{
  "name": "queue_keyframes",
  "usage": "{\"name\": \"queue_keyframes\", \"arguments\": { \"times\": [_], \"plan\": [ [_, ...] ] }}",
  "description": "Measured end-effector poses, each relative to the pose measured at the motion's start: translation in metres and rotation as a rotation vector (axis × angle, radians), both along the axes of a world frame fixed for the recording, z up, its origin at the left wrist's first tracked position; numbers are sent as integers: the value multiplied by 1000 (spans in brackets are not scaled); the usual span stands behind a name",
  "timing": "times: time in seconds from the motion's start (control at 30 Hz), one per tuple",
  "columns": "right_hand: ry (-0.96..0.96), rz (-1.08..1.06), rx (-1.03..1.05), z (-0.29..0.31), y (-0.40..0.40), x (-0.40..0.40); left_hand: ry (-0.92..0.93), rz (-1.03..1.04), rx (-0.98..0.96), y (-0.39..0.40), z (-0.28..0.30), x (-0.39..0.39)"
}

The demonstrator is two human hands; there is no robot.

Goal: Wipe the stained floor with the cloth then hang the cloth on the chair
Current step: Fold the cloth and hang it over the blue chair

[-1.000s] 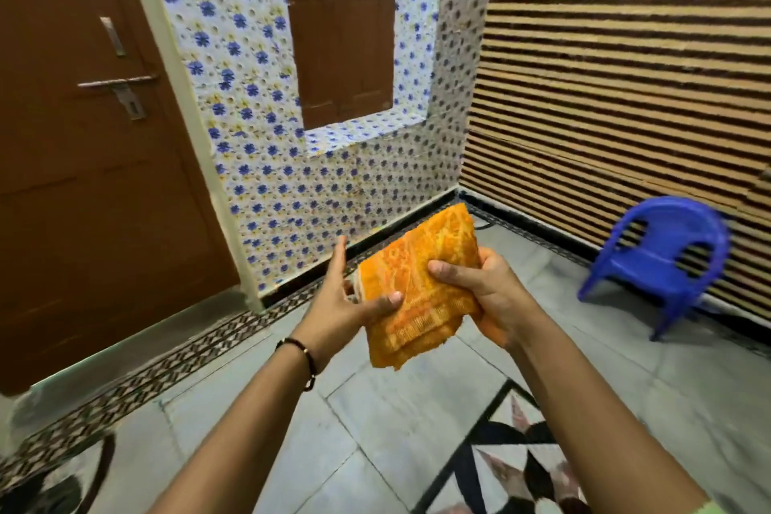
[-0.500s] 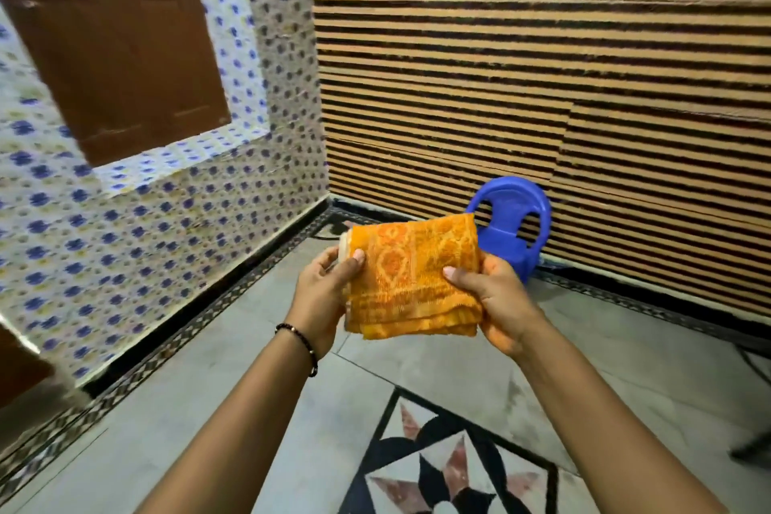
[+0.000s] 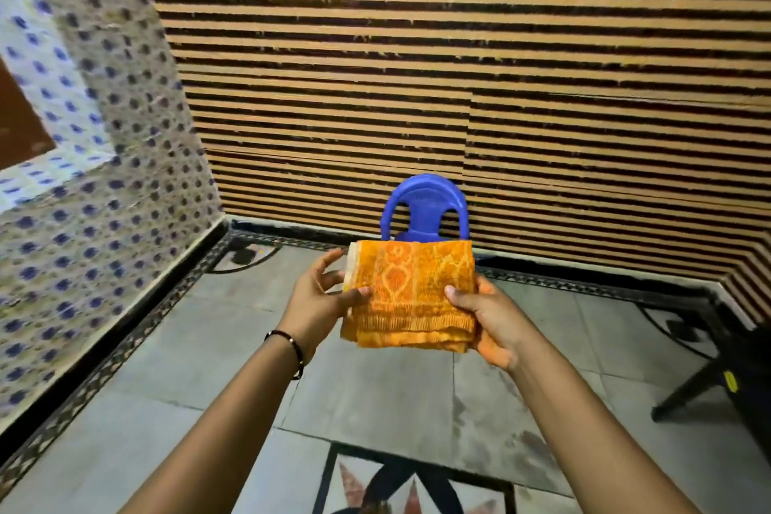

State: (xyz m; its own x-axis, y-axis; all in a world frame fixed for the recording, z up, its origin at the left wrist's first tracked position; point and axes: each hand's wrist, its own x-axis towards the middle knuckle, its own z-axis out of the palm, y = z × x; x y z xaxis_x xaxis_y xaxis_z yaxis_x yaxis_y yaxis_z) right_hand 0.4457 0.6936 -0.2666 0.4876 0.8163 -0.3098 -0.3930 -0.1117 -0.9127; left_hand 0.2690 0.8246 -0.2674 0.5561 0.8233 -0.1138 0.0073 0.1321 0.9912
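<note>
A folded orange patterned cloth (image 3: pixel 411 292) is held up at chest height between both hands. My left hand (image 3: pixel 319 300) pinches its left edge with the thumb on the front. My right hand (image 3: pixel 486 315) grips its right lower corner, thumb on the front and fingers behind. Straight behind the cloth stands a small blue plastic chair (image 3: pixel 423 209) against the striped wall; only its rounded backrest shows above the cloth. The grey tiled floor (image 3: pixel 375 396) lies below, with faint darker marks to the right of centre.
A striped brown wall (image 3: pixel 459 75) closes the far side and a blue-flowered tiled wall (image 3: pixel 83 221) the left. A black stand leg (image 3: pixel 709 380) reaches in at the right. A star-pattern floor inlay (image 3: pixel 409 484) lies at the bottom.
The view has swung right, so the blue chair now sits straight behind the cloth. Both hands keep hold of the cloth, which now hangs level.
</note>
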Motion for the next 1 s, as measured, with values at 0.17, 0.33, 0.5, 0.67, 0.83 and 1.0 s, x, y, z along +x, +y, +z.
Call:
{"name": "queue_keyframes", "arguments": {
  "times": [0.17, 0.33, 0.5, 0.67, 0.83, 1.0],
  "plan": [
    [36, -10, -61, -4, 78, 55, 25, -13, 1, 84, -6, 59],
    [78, -42, -103, -18, 140, 108, 73, -74, 7, 153, -13, 114],
    [113, -63, -144, -29, 196, 166, 106, -81, -12, 210, -27, 172],
    [131, -56, -166, -45, 263, 236, 136, -60, -1, 272, -45, 241],
    [128, -24, -228, -59, 332, 320, 189, -17, -16, 336, -61, 320],
    [126, 15, -295, -71, 395, 395, 237, -11, -12, 388, -74, 393]
  ]
}}
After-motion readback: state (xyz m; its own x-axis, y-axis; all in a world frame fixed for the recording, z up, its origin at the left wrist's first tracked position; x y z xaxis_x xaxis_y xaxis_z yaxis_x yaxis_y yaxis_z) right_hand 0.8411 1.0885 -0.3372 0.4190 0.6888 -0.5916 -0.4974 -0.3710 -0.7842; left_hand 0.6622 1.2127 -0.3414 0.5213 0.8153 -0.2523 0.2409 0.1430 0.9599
